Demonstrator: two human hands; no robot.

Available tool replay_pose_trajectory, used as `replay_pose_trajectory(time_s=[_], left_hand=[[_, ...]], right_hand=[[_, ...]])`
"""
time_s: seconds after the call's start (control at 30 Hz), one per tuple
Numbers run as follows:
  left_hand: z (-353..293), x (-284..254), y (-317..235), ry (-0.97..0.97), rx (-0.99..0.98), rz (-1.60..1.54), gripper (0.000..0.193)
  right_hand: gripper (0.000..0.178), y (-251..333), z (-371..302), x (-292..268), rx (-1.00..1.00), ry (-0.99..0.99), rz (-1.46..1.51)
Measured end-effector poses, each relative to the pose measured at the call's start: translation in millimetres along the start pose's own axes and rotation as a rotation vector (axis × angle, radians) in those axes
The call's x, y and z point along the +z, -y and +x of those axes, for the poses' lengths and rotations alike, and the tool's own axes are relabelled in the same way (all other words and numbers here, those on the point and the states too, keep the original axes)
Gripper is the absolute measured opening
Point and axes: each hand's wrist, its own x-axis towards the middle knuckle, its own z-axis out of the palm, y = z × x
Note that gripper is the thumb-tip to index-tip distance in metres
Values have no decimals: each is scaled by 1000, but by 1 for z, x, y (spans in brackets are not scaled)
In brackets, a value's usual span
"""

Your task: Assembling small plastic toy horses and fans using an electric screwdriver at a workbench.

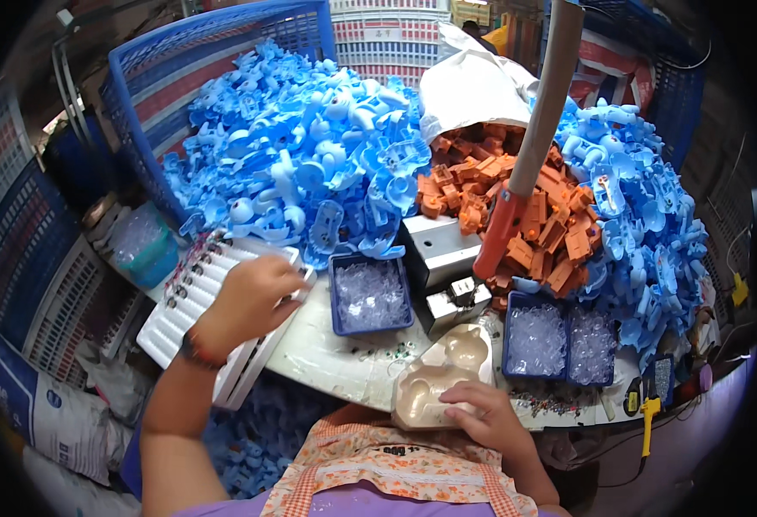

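Observation:
My left hand [258,293] hangs over the right side of a stack of white ribbed trays [172,326], its fingers curled together. Whatever they may hold is hidden. Small dark and red parts with wires [190,274] lie along the top tray's left part. Close to my body, my right hand [487,419] grips the near right edge of a beige moulded holder [422,392] with rounded hollows. Those hollows appear to hold no part. The holder rests at the table's front edge, touching a metal fixture [460,297] behind it.
Blue plastic parts [292,155] heap high in a blue crate [128,112], with more blue parts [654,224] at right. Orange parts [559,224] spill from a white sack [469,90]. An orange-and-tan handle [525,164] slants overhead. Blue bins [370,293] [538,338] hold clear pieces.

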Motion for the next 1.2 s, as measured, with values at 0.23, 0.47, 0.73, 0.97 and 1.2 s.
replay_pose_trajectory(time_s=[0.23,0.47,0.73,0.97,1.2], left_hand=[[188,87,63,-237,-73,227,20],[251,114,91,-104,-215,399,10],[203,35,45,-395,-153,322,21],[69,52,-70,-497,-139,-63,14],[-9,101,-119,-310,-186,-424,23]], right_hand=[[19,-3,-11,-12,116,-56,2],[16,-4,-14,-20,41,-186,-71],[21,-3,-12,-14,133,-115,78],[78,12,35,26,257,68,758],[38,3,22,29,496,-279,1032]])
